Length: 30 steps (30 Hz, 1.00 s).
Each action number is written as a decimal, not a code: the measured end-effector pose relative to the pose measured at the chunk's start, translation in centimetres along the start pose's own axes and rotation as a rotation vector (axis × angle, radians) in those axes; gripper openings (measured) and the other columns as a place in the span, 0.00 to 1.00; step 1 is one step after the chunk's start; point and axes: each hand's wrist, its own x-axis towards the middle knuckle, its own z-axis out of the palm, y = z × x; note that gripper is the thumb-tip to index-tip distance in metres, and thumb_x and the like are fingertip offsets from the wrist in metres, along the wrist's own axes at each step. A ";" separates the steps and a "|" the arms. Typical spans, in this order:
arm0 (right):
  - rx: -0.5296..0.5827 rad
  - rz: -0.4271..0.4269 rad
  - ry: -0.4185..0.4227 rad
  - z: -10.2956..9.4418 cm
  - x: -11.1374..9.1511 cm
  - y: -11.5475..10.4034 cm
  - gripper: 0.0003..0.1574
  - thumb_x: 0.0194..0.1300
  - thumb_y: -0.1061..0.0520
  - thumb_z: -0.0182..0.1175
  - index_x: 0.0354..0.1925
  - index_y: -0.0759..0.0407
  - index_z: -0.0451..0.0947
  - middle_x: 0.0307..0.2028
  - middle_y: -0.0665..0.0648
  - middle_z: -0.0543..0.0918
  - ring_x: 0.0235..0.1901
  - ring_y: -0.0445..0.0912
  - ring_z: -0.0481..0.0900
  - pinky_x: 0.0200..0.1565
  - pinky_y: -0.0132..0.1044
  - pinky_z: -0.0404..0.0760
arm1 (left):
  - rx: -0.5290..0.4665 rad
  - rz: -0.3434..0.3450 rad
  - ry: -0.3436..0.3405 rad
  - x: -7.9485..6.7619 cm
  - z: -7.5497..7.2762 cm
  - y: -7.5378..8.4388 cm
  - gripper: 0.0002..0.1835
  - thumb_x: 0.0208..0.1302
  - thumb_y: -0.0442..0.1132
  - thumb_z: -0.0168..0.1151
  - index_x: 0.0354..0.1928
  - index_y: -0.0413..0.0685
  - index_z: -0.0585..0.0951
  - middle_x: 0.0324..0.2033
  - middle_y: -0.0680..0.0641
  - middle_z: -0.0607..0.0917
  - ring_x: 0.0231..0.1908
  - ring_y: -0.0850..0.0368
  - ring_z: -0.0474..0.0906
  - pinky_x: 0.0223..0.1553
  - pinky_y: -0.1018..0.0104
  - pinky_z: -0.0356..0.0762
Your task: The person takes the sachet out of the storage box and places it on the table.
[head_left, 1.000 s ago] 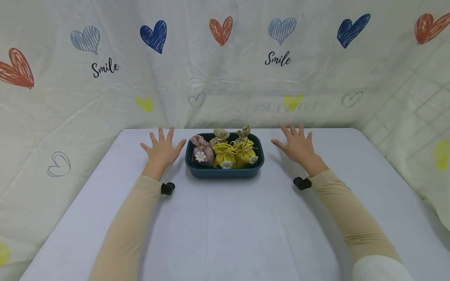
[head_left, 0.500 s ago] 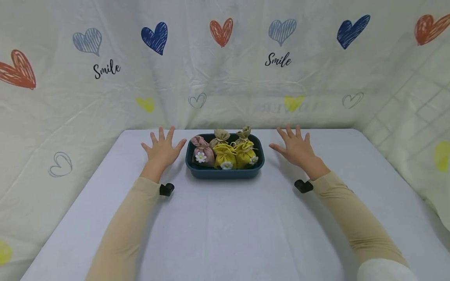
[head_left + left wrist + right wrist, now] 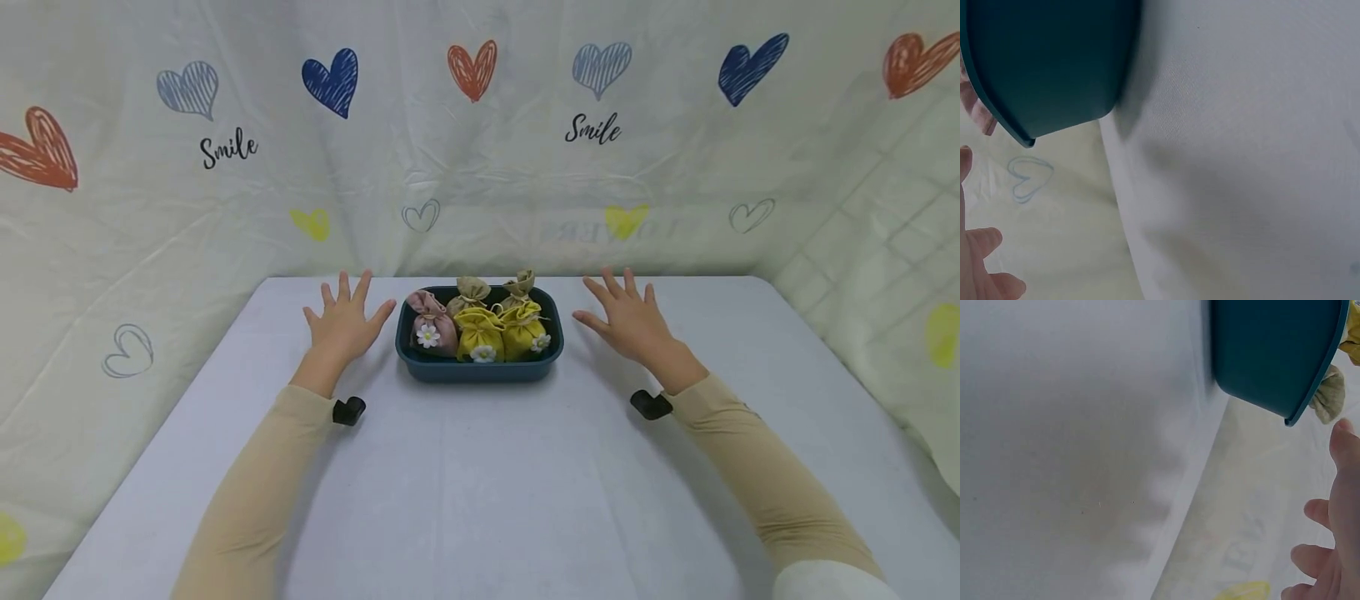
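Note:
A dark teal tub (image 3: 480, 372) stands near the far edge of the table, with several small drawstring pouches inside. A pink pouch (image 3: 437, 321) with a white flower is at its left, two yellow pouches (image 3: 480, 332) with flowers are at the front, and two beige pouches (image 3: 471, 292) stand behind them. My left hand (image 3: 342, 325) hovers left of the tub with fingers spread, apart from it. On the other side, my right hand (image 3: 632, 321) hovers with fingers spread, holding nothing. Both wrist views show the tub's end wall (image 3: 1047, 62) close to the hand.
A white cloth covers the table (image 3: 465, 492). Behind it hangs a pale curtain (image 3: 517, 167) printed with hearts and "Smile". Each wrist carries a small black camera mount (image 3: 348, 411).
My right hand has shifted slightly left, toward the tub. The left wrist has drawn slightly left and nearer to me. The tub and the pouches have stayed in place.

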 end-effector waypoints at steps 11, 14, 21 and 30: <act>0.022 -0.055 0.016 0.4 -0.7 -0.1 0.49 0.78 0.33 0.49 0.81 0.59 0.51 0.80 0.69 0.46 0.77 0.71 0.37 0.69 0.74 0.39 | -0.017 0.043 0.004 -0.8 0.1 1.1 0.45 0.76 0.72 0.35 0.84 0.57 0.42 0.80 0.34 0.38 0.76 0.26 0.33 0.66 0.20 0.35; 0.040 -0.074 0.020 0.3 -0.9 -0.4 0.48 0.79 0.34 0.50 0.81 0.59 0.52 0.79 0.69 0.47 0.77 0.70 0.38 0.70 0.72 0.40 | -0.016 0.049 -0.002 -1.0 0.2 1.3 0.46 0.75 0.72 0.37 0.84 0.58 0.42 0.80 0.35 0.38 0.77 0.27 0.32 0.66 0.20 0.34; 0.035 -0.115 0.037 0.2 -1.2 -0.9 0.48 0.79 0.34 0.50 0.80 0.61 0.54 0.79 0.69 0.52 0.77 0.70 0.44 0.71 0.70 0.44 | -0.029 0.068 -0.009 -1.5 0.0 1.8 0.46 0.75 0.71 0.39 0.84 0.58 0.42 0.80 0.36 0.38 0.77 0.29 0.32 0.67 0.21 0.33; 0.071 -0.169 0.068 0.0 -1.8 -1.2 0.45 0.79 0.38 0.52 0.79 0.63 0.57 0.77 0.69 0.55 0.77 0.68 0.46 0.72 0.67 0.47 | -0.036 0.103 -0.011 -2.4 -0.3 2.2 0.46 0.75 0.72 0.39 0.84 0.57 0.44 0.81 0.37 0.39 0.77 0.30 0.32 0.67 0.21 0.34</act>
